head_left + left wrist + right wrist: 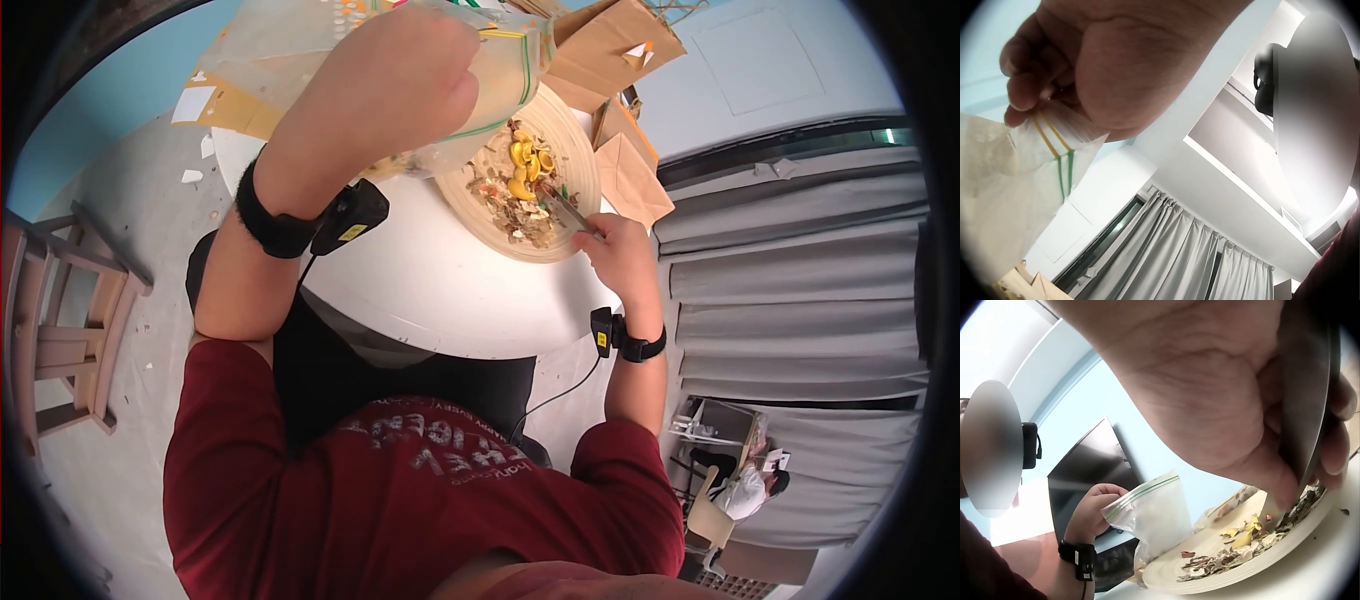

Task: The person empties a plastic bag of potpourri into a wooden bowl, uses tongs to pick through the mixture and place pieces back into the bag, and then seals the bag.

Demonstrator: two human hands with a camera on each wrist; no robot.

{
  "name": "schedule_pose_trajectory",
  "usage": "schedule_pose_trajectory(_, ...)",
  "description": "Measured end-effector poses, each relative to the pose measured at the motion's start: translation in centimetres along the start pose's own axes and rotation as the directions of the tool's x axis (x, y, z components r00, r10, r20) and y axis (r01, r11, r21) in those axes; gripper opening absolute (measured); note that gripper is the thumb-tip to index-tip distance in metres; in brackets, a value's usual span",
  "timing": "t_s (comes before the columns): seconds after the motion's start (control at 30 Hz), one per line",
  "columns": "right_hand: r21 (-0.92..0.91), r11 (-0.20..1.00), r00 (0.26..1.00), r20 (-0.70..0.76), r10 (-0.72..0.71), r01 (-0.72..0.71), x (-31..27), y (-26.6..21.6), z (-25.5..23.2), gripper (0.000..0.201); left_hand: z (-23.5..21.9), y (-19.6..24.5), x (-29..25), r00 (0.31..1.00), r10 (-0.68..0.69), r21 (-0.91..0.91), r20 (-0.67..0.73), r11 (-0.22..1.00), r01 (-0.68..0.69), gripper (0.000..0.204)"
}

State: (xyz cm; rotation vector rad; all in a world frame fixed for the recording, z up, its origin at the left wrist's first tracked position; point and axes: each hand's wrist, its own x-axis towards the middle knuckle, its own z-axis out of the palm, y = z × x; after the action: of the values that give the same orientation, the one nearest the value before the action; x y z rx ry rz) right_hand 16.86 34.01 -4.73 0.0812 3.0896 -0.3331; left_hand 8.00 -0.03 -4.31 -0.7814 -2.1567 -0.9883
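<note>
My left hand (415, 75) is raised over the left side of the plate. It pinches the top edge of a clear zip bag (1163, 509) with yellow and green seal lines. The bag hangs down beside the round, pale plate (455, 205) and overlaps its edge in the head view. My right hand (622, 258), at the plate's near right, grips metal tongs (1310, 394). Their tips reach in among the yellow curled pieces (522, 160) in the middle of the plate. Brown and pale dry shreds (525, 222) lie around these pieces.
The plate stands on a round white table (430, 290). Brown paper bags (632, 170) stand behind it to the right. Another clear plastic bag (255, 55) lies at the back left. A wooden chair (75, 310) is off to the left; a person (745, 490) sits far right.
</note>
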Motion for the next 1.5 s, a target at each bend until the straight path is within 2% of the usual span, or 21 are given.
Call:
schedule_pose_trajectory(0.13,0.004,1.000,0.999,0.017,-0.031,0.031,0.3,0.4,-0.3,0.025,-0.1,0.1,0.0,1.000,-0.007,0.001,0.026,1.000,0.007,0.015)
schedule_pose_trajectory(0.2,0.064,0.997,0.999,-0.020,-0.043,0.045,0.7,0.8,-0.8,0.023,0.1,0.4,-0.1,1.000,0.001,-0.018,0.021,1.000,0.000,0.014)
schedule_pose_trajectory(0.27,0.140,0.989,0.998,-0.051,-0.038,0.045,1.0,0.5,-1.4,0.020,0.6,0.2,-0.5,0.997,0.075,0.021,0.014,0.997,-0.075,0.014)
schedule_pose_trajectory(0.3,0.186,0.982,0.998,-0.064,-0.027,0.038,1.0,-0.5,-2.3,0.019,0.9,0.2,-0.6,0.994,0.113,0.040,0.012,0.993,-0.113,0.014)
schedule_pose_trajectory(0.33,0.232,0.972,0.997,-0.077,-0.014,0.032,0.9,-1.6,-3.2,0.017,1.2,0.3,-0.7,0.996,0.094,0.026,0.005,0.995,-0.094,0.014)
schedule_pose_trajectory(0.43,0.395,0.899,0.961,-0.265,-0.084,0.187,1.0,-4.5,-4.1,0.015,1.7,1.0,-0.7,0.998,0.056,-0.003,0.017,0.998,-0.056,0.014)
schedule_pose_trajectory(0.57,0.518,0.775,0.922,-0.320,-0.216,0.362,1.5,-7.1,-3.4,0.019,1.9,1.5,-0.5,0.997,0.047,-0.012,0.061,0.999,-0.046,0.014)
schedule_pose_trajectory(0.67,0.500,0.786,0.917,-0.340,-0.209,0.365,1.8,-6.6,-3.3,0.021,1.8,1.2,-0.7,0.999,0.021,-0.021,0.045,1.000,-0.020,0.015)
schedule_pose_trajectory(0.77,0.460,0.864,0.948,-0.314,-0.057,0.204,2.0,-4.2,-3.7,0.022,1.3,0.6,-0.8,0.998,0.053,-0.004,0.025,0.999,-0.053,0.015)
schedule_pose_trajectory(0.8,0.336,0.936,0.966,-0.258,-0.015,0.104,2.4,-2.3,-3.8,0.025,1.0,0.4,-0.8,0.997,0.078,0.006,0.020,0.997,-0.078,0.015)
schedule_pose_trajectory(0.9,0.008,1.000,1.000,-0.024,-0.004,0.005,2.3,1.2,-3.3,0.027,0.7,-0.1,-0.7,0.990,0.143,0.060,0.006,0.988,-0.143,0.014)
schedule_pose_trajectory(1.0,0.076,0.995,0.997,0.047,0.058,-0.062,1.8,3.0,-2.2,0.028,0.2,0.7,-0.3,0.995,-0.065,-0.031,0.077,0.997,0.067,0.013)
schedule_pose_trajectory(1.13,0.222,0.966,0.992,0.032,0.126,-0.130,1.0,3.2,-1.5,0.030,0.4,0.5,-0.2,0.999,-0.022,-0.017,0.041,1.000,0.022,0.014)
schedule_pose_trajectory(1.33,0.280,0.933,0.971,0.144,0.191,-0.225,0.7,2.2,-0.6,0.034,0.5,0.7,0.0,0.997,-0.029,-0.009,0.068,1.000,0.030,0.014)
schedule_pose_trajectory(1.43,0.200,0.967,0.979,0.161,0.125,-0.157,0.3,2.0,-0.5,0.034,0.7,0.6,0.1,0.998,-0.014,0.008,0.059,1.000,0.013,0.014)
schedule_pose_trajectory(1.5,0.112,0.992,0.992,0.118,0.045,-0.058,-0.2,1.4,-0.5,0.034,0.7,0.7,0.0,0.997,-0.033,0.013,0.074,0.999,0.032,0.014)
